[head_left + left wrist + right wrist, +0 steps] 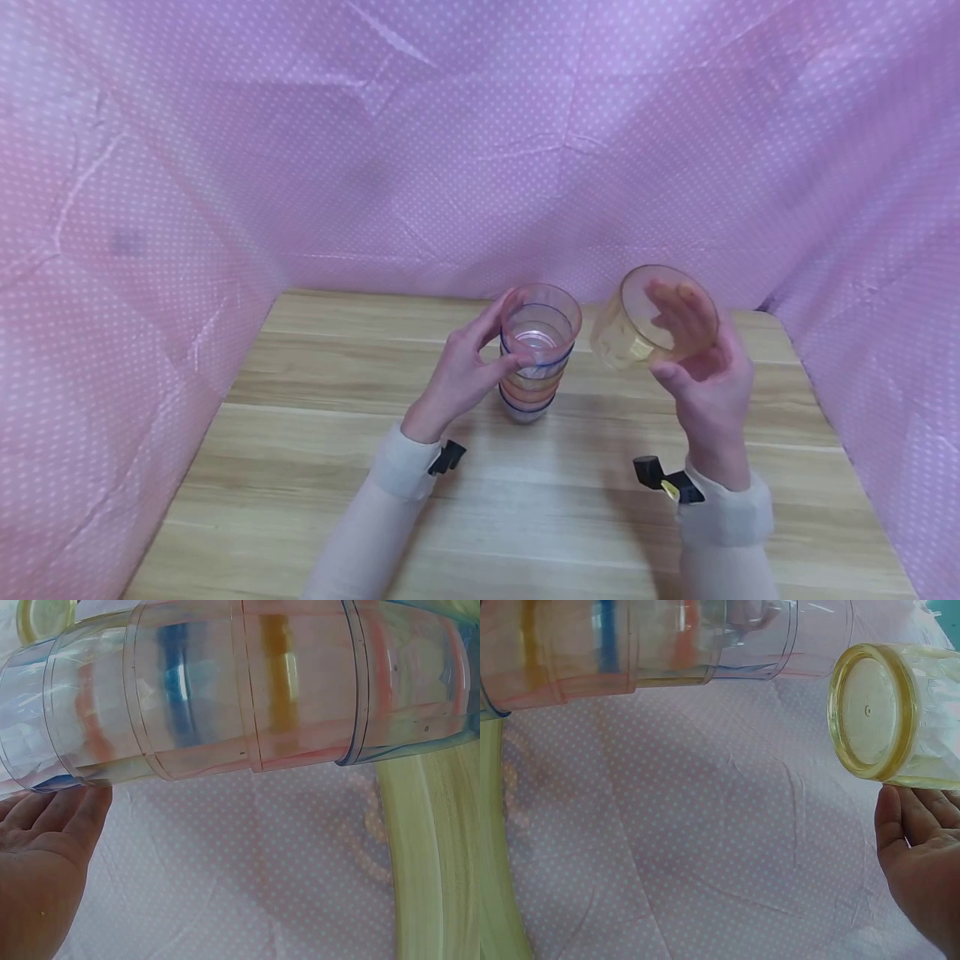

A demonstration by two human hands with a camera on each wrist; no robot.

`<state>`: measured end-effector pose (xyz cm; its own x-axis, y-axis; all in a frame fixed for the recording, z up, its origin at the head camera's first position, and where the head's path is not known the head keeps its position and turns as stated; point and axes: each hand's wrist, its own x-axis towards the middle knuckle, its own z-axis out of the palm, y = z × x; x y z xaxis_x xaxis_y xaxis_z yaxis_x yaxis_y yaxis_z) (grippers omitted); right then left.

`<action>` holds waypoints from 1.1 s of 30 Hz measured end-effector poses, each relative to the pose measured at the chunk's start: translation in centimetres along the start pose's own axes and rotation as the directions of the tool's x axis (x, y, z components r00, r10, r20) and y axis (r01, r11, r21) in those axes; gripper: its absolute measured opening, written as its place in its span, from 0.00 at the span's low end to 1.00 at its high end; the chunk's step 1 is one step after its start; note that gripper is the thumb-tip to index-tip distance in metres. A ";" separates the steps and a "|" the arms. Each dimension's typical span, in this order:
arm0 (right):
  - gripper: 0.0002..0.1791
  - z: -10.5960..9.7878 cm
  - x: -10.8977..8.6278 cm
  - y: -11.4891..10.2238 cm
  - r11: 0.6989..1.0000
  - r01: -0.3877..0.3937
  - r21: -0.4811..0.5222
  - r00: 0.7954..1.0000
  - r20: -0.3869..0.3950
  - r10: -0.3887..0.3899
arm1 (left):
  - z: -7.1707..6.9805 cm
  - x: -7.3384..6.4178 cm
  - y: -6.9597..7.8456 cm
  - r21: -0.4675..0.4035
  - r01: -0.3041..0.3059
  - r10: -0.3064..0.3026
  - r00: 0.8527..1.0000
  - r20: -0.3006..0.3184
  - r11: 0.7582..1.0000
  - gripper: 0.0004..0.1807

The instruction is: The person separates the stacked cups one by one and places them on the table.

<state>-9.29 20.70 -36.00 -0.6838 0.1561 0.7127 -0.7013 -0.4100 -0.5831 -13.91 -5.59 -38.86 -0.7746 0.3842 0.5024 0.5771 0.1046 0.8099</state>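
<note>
A tall stack of nested clear plastic cups [531,387], with blue, orange and pink bands, stands upright on the table, open ends up. My left hand [459,375] grips the topmost pinkish cup near its rim, thumb in front and fingers behind. To the right of the stack, my right hand [716,392] holds a clear yellow cup [617,337] off the table. This cup is tilted, its base toward the stack and apart from it. In the right wrist view the thick yellow base [874,712] shows close by the stack's top [821,637].
The wooden table [300,433] reaches to a pink polka-dot cloth [450,167] that hangs behind it and on both sides. Black camera mounts [447,457] sit on pale wrist bands at both wrists.
</note>
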 end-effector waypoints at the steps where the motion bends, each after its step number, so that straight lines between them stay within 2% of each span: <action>1: 0.42 -0.1 -0.1 0.0 1.000 -0.002 -0.001 1.000 0.003 0.002 | 0.0 0.0 0.0 -0.001 0.001 -0.001 1.000 -0.001 1.000 0.53; 12: 0.42 -1.8 -1.5 -0.1 0.995 -0.058 -0.082 0.998 0.002 0.058 | 0.1 -0.1 -0.1 -0.012 -0.002 0.002 1.000 -0.002 1.000 0.51; 17: 0.41 -2.6 -2.2 0.2 0.991 -0.085 -0.107 0.996 0.016 0.088 | 0.0 -0.2 0.0 -0.013 -0.003 0.003 1.000 -0.007 1.000 0.42; 30: 0.43 -4.7 -4.0 1.2 0.973 -0.152 -0.173 0.983 0.074 0.167 | 0.0 0.0 -0.2 -0.026 0.007 -0.007 1.000 -0.008 1.000 0.42; 33: 0.44 -5.0 -4.2 1.4 0.963 -0.174 -0.206 0.977 0.087 0.195 | 0.0 0.1 -0.2 -0.023 0.009 -0.009 1.000 -0.006 1.000 0.47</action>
<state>-8.43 23.99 -41.78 -0.7871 -0.0059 0.6168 -0.5981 -0.2371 -0.7655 -14.13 -5.59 -38.97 -0.7811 0.3780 0.4969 0.5643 0.0870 0.8210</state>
